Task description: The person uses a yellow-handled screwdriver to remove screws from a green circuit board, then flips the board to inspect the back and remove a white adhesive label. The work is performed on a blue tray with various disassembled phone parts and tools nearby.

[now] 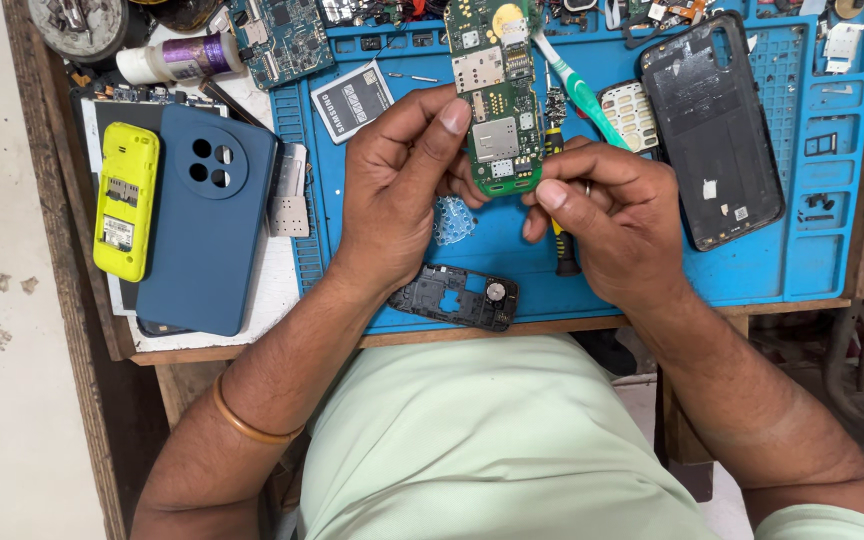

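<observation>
Nearest lies a black frame (455,297) on the blue mat (812,250); above it the left hand (392,190) and right hand (617,215) both pinch the green board (497,100), held upright over the mat; a toothbrush (580,95) crosses behind; farther left lie a blue phone (207,220) and a yellow phone (126,200).

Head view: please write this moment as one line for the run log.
left hand: holds green circuit board | right hand: pinches board's lower edge | below: black phone frame on blue mat
</observation>
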